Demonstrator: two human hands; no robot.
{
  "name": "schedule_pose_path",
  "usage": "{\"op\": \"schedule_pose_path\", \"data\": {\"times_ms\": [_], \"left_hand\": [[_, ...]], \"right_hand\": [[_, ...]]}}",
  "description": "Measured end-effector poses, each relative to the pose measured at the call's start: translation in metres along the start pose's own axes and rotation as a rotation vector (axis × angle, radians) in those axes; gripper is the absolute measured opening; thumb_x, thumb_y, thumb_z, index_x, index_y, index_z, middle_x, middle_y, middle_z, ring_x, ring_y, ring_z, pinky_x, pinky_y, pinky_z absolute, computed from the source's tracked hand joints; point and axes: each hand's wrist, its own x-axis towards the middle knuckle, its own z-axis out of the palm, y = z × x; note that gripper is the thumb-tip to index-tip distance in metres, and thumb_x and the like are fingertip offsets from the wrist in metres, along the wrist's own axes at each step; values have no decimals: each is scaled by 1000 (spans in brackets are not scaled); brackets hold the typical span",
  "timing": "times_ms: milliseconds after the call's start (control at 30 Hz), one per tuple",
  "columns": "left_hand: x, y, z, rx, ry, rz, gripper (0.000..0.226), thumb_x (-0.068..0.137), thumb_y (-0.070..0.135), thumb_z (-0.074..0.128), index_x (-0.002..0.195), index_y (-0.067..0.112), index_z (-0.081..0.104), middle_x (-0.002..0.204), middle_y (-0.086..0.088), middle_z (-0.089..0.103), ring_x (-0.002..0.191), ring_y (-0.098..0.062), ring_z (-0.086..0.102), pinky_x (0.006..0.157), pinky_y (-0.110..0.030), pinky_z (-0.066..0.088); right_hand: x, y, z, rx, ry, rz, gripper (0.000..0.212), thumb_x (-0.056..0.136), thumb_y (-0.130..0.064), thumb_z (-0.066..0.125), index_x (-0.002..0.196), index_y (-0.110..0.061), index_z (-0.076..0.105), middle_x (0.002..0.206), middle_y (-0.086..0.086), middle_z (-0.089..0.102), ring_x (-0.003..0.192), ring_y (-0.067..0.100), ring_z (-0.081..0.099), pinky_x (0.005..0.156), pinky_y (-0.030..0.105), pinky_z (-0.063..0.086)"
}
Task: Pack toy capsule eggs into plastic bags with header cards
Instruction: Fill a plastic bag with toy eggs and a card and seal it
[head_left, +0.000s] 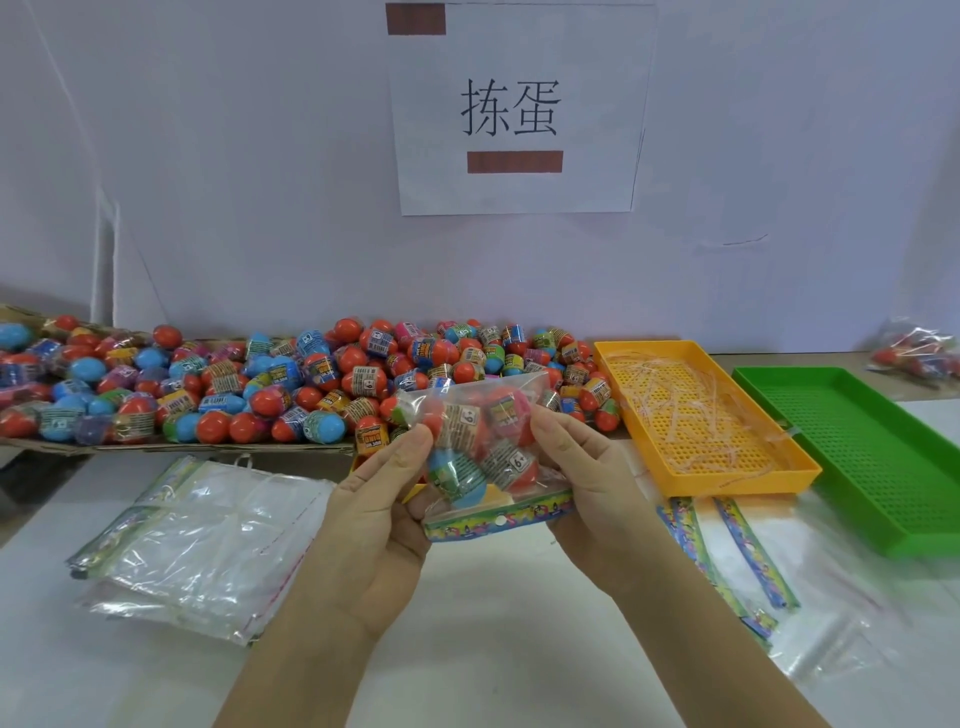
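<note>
Both hands hold a clear plastic bag (480, 447) above the table's middle, with several capsule eggs inside and its colourful header card (498, 517) along the lower edge. My left hand (379, 514) grips the bag's left side, thumb on top. Holding the right side is my right hand (587, 478), fingers curled round it. A big heap of loose capsule eggs (291, 384), red, blue and green, lies on cardboard behind the bag.
A stack of empty bags with header cards (202, 540) lies at the left, and more bags (748, 561) lie at the right. An orange perforated tray (696, 415) holds clear strips. Beside it stands a green tray (862, 447). Packed bags (919, 348) sit far right.
</note>
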Motion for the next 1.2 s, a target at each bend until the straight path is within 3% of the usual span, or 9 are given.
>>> {"op": "schedule_pose_path", "data": {"times_ms": [200,300,367,533,633,700,833,1033,1200], "left_hand": [[-2,1,1,0,-45,-33,20,65,22,67,77,14,81,91,-12,77,77,-25,75,56,-40,61],[0,1,0,43,-47,-21,20,65,23,68,77,14,81,94,-13,76,79,-25,75,64,-45,62],[2,0,-2,78,-21,7,19,61,23,70,74,15,81,91,-12,76,74,-23,74,68,-42,59],[6,-3,-6,100,-18,31,18,62,21,70,75,14,80,89,-13,76,73,-22,75,71,-39,58],[4,-7,-2,116,-37,-11,27,54,27,75,77,14,80,93,-15,76,77,-25,75,65,-40,62],[6,-10,-3,157,35,-34,24,55,24,76,75,10,79,89,-16,76,72,-24,75,60,-36,62],[9,-8,-8,139,105,7,8,60,14,71,63,9,77,71,-10,75,54,-14,70,45,-22,55],[10,-8,-8,166,84,12,6,61,13,71,59,10,76,75,-12,75,61,-18,73,47,-24,56],[15,-11,-15,247,68,87,13,54,21,78,62,11,76,73,-10,75,59,-15,72,48,-21,55]], "right_hand": [[0,0,-2,13,-6,-33,22,73,-28,65,86,-15,78,89,8,75,76,20,72,62,30,59],[0,1,-2,-77,66,-80,17,73,-28,65,77,-18,78,82,7,75,69,18,71,58,29,58],[0,1,-2,-135,99,-107,17,74,-29,64,74,-18,77,80,7,74,66,18,70,57,28,58],[1,3,-3,-211,172,-139,18,75,-31,64,75,-18,77,81,9,74,73,24,65,68,35,56],[2,5,-3,-223,249,-129,23,73,-31,66,82,-13,75,88,18,72,80,32,62,80,48,53],[3,6,-4,-236,276,-112,25,70,-32,67,83,-12,74,89,18,72,79,33,63,80,49,53],[3,7,-4,-238,169,-46,31,63,-38,73,85,-16,77,90,13,74,78,27,69,72,38,58],[6,6,-13,-149,94,27,29,59,-30,78,83,-13,78,89,14,74,73,24,71,61,32,59],[3,-5,-16,-206,28,101,50,55,-23,83,101,-7,68,92,14,74,71,25,71,57,30,57]]}}
